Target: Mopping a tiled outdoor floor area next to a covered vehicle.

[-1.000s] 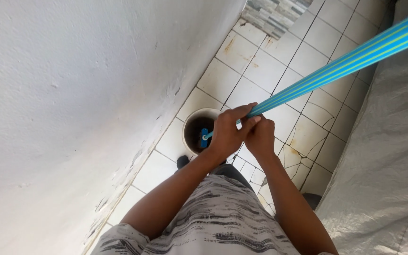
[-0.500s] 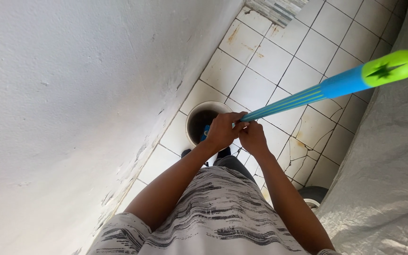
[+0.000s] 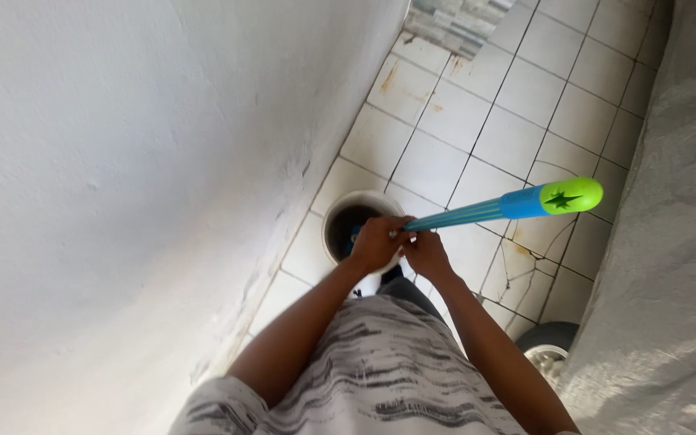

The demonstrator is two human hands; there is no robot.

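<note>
Both my hands are closed around the lower part of a long blue handle (image 3: 477,213), held close together right above the white bucket (image 3: 340,211). My left hand (image 3: 376,242) wraps the shaft on the side nearer the white wall (image 3: 138,177), and my right hand (image 3: 427,251) grips just beside it, the two nearly touching. The handle rises away from the bucket at a slant, ending in a bright green cap (image 3: 569,195) that points out over the tiled floor (image 3: 477,121). Its lower end goes down into the bucket's dark inside; I cannot see what is fixed to that end, because my hands cover it.

The bucket stands on the floor tight against the foot of the wall, directly ahead of my striped shirt (image 3: 372,379). Beyond the bucket, on the side away from the wall, a grey cloth-covered bulk (image 3: 670,282) rises, with a dark wheel (image 3: 548,342) at its foot.

To work well here, I judge I should keep both grips firm and stacked, so the shaft turns or pumps straight down over the bucket's middle instead of levering against its rim. With the long end swinging free, I should mind the wall and the grey cloth, and keep the bucket from tipping on the cracked tiles.
</note>
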